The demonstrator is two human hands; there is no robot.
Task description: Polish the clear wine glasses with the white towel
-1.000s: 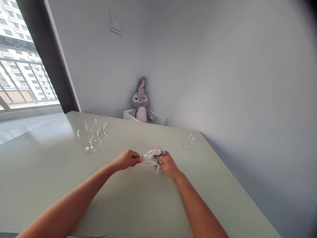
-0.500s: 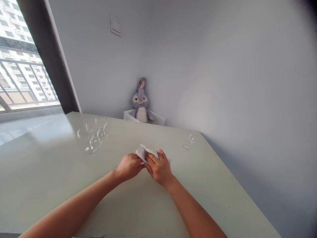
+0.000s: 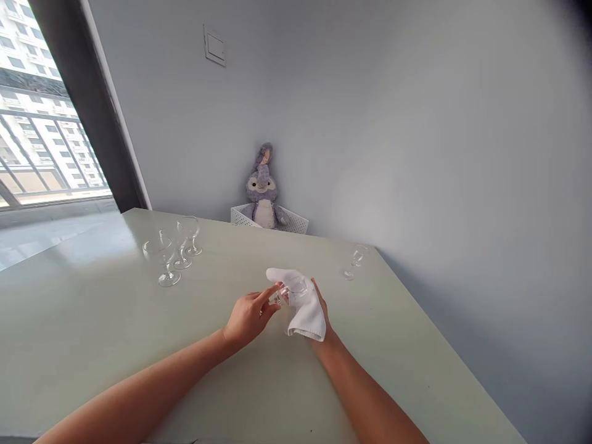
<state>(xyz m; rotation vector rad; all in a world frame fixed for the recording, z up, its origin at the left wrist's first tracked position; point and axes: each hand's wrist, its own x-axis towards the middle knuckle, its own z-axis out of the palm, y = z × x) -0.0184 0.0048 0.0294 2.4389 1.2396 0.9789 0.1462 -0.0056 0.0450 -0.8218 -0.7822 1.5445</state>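
A small clear stemmed glass (image 3: 295, 290) is held between my hands, its bowl against a white cloth (image 3: 308, 316). My left hand (image 3: 250, 317) has its fingers around the glass's stem end. My right hand (image 3: 320, 308) is mostly hidden behind the cloth, which drapes over it and holds the bowl. Both hands are just above the pale green table (image 3: 92, 327). Further back on the left stand several clear stemmed glasses (image 3: 163, 259), close together. One more glass (image 3: 356, 259) stands alone near the table's far right corner.
A grey plush rabbit (image 3: 263, 191) sits in a white perforated basket (image 3: 296, 226) beyond the table's far edge. The table's right edge runs along a grey wall (image 3: 416, 154). A large window (image 3: 41, 123) is at the far left.
The bunched cloth has opened and now hangs over my right hand, with the glass bowl showing against it. My hands have parted slightly and moved a little closer to me.
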